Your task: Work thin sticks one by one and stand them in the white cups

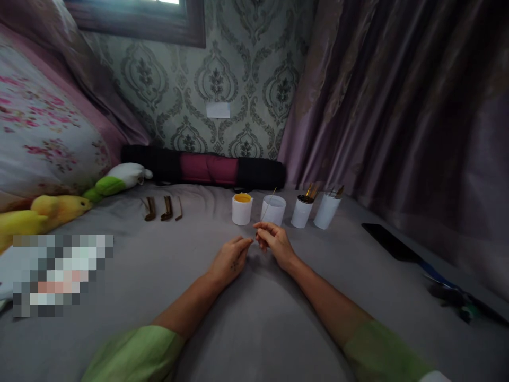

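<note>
My left hand (230, 260) and my right hand (275, 242) meet over the grey bed sheet (159, 276), fingertips touching. The right hand pinches a thin stick (269, 205) that slants up over a white cup (273, 210). The left hand's fingers are pinched at the stick's lower end. Just beyond the hands stands a row of white cups: one with yellow content (242, 208), the one behind the stick, one holding sticks (302, 210), and another (326, 209) with tools in it.
Small brown wooden pieces (163, 208) lie at the back left. Yellow and green plush toys (59, 208) and a floral pillow (40, 127) sit left. A black and maroon roll (207, 168) lies by the wall. A dark flat object (392, 245) lies right, near curtains.
</note>
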The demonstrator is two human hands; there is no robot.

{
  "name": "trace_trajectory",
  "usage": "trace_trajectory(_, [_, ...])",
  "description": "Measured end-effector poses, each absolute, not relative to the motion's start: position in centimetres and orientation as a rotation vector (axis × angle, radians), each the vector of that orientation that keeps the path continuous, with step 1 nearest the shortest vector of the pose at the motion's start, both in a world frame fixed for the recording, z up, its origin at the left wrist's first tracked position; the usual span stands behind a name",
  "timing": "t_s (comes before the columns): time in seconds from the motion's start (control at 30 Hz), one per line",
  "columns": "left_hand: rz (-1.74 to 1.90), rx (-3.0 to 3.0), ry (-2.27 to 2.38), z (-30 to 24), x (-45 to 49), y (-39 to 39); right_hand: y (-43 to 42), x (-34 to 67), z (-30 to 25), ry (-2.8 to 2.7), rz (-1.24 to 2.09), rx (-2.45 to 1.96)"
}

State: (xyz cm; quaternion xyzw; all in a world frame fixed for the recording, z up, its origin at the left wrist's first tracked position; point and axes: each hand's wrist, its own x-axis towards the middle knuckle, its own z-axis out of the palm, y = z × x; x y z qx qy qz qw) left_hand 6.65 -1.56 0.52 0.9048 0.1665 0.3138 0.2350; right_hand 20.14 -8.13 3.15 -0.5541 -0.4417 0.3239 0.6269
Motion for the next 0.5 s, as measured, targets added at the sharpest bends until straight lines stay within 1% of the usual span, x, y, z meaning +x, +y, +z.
trace_trajectory(0.23, [0.861, 2.483, 0.457, 0.52, 6.74, -1.52, -7.76, 20.26, 2.47, -1.01, 0.702, -1.281])
trace_trajectory(0.4, [0.893, 2.354, 0.463, 0.3, 7.05, -1.44, -7.64, 20.53, 2.32, -0.991, 0.715, -1.284])
trace_trajectory(0.5, [0.853, 2.251, 0.475, 0.03, 7.21, -1.33, -7.64, 20.57, 2.31, -0.988, 0.714, -1.297])
